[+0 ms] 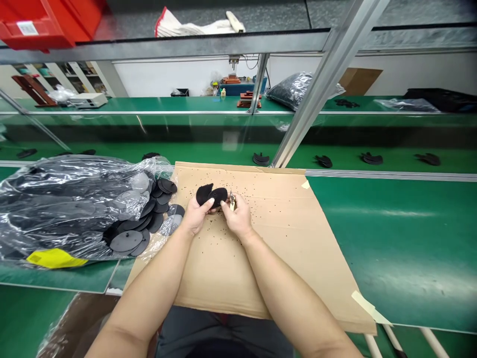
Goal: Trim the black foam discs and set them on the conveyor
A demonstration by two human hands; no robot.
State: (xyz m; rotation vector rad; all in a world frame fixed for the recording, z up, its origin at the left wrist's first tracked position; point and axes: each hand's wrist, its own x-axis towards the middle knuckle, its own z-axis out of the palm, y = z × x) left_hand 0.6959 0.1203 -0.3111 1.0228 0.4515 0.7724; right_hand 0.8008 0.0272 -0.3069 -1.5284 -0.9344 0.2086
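My left hand (195,215) is closed on black round plastic discs (218,197), its thumb pressed on the face of one. Another dark piece (203,194) with an uneven edge overlaps it on the left; whether the two are joined I cannot tell. My right hand (240,217) touches the right edge of the disc with thumb and fingertips. Within that same hand sits a small pair of nippers (232,200), metal jaws pointing away from me and pale handles mostly hidden. Beneath both hands lies a cardboard sheet (290,258) sprinkled with tiny black bits.
To the left, a clear plastic bag (74,199) spills black discs (126,241) onto the cardboard's edge. Behind, a green conveyor belt (219,154) carries spaced black parts (261,158). A slanted metal post (316,84) rises past the cardboard's far edge. Overhead, a shelf holds a red bin (48,25).
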